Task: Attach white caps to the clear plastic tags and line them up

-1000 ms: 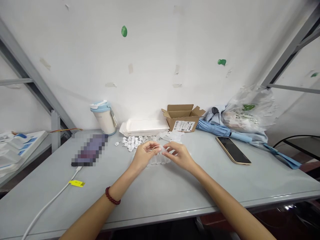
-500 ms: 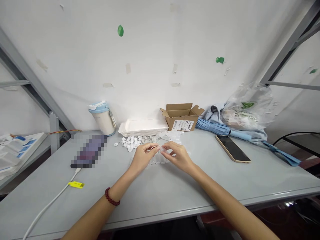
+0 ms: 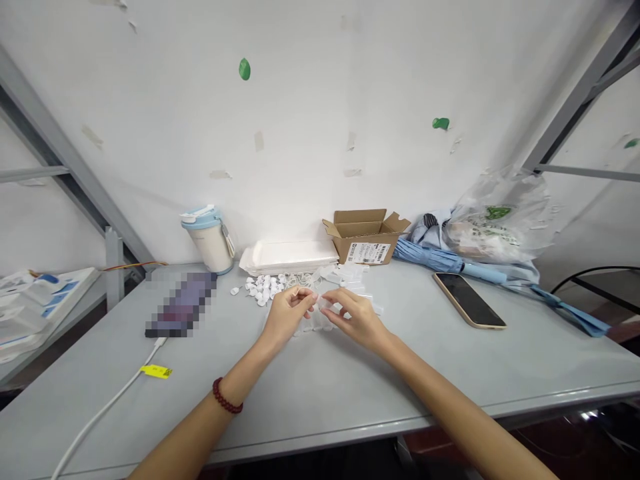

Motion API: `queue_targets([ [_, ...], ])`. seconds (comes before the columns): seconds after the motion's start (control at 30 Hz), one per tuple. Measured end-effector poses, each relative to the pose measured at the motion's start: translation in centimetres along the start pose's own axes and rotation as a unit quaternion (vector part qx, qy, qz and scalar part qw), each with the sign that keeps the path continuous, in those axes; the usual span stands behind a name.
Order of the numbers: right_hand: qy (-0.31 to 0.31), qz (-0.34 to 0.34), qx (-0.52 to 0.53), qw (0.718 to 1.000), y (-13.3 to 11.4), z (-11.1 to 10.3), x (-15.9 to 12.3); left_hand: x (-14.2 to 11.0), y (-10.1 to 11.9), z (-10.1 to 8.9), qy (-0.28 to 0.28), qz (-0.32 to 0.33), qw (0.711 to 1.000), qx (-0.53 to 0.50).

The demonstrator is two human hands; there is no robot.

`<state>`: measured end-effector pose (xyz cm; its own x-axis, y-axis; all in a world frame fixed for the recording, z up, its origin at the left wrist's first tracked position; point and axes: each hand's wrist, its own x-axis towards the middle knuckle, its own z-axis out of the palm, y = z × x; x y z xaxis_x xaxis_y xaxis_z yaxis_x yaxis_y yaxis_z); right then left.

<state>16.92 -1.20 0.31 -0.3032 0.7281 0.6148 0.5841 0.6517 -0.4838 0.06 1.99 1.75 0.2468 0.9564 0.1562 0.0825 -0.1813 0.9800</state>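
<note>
My left hand (image 3: 287,312) and my right hand (image 3: 353,315) meet over the middle of the grey table (image 3: 320,387), fingers pinched together on a small clear plastic piece (image 3: 320,305) between them. Under the hands lies a row of small clear plastic pieces (image 3: 315,325). Just behind, a heap of small white caps (image 3: 263,287) and thin white loops (image 3: 299,279) lies on the table. More clear plastic pieces (image 3: 350,275) lie behind my right hand. A red bead bracelet (image 3: 226,397) circles my left wrist.
A blue-lidded cup (image 3: 209,237), a stack of white foam trays (image 3: 289,255) and an open cardboard box (image 3: 367,236) stand along the wall. A phone (image 3: 469,300), a blue umbrella (image 3: 450,261) and a plastic bag (image 3: 495,220) lie right. A blurred device (image 3: 181,304) with white cable (image 3: 100,413) lies left.
Both hands have dropped slightly toward the table and stay pinched together on the small piece. The view has shifted a little.
</note>
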Motion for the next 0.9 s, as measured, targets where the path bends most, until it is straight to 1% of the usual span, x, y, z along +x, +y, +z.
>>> queue_targets([
  [0.07,0.003,-0.001,-0.004,1.000,0.1,0.0,0.0,0.0,0.1,0.0,0.019,0.009,1.000,-0.001],
  [0.1,0.005,-0.003,-0.004,1.000,0.2,0.0,-0.1,-0.1,0.2,0.0,0.019,0.011,1.000,0.001],
  [0.33,0.021,0.012,0.007,1.000,0.0,0.0,0.0,-0.4,0.5,0.0,-0.026,0.044,0.998,0.031],
  [0.4,0.028,0.017,0.012,0.999,0.0,-0.1,0.0,-0.4,0.5,0.0,-0.033,0.039,0.998,0.028],
  [0.5,0.024,0.021,0.018,0.999,0.1,0.0,0.0,-0.4,0.4,0.0,-0.037,0.014,0.999,0.019],
  [0.67,0.009,-0.013,-0.019,1.000,0.9,0.3,-0.3,-0.5,0.5,0.2,-0.044,-0.017,0.999,0.006],
  [0.73,0.013,-0.023,-0.032,0.999,1.1,0.4,-0.3,-0.6,0.7,0.3,-0.048,-0.018,0.999,0.014],
  [0.8,0.023,-0.019,-0.024,0.999,1.0,0.5,-0.3,-0.6,0.8,0.4,-0.051,-0.011,0.998,0.021],
  [0.9,0.038,0.019,0.014,0.999,0.4,0.4,-0.1,-0.5,0.8,0.4,-0.054,0.010,0.998,0.040],
])
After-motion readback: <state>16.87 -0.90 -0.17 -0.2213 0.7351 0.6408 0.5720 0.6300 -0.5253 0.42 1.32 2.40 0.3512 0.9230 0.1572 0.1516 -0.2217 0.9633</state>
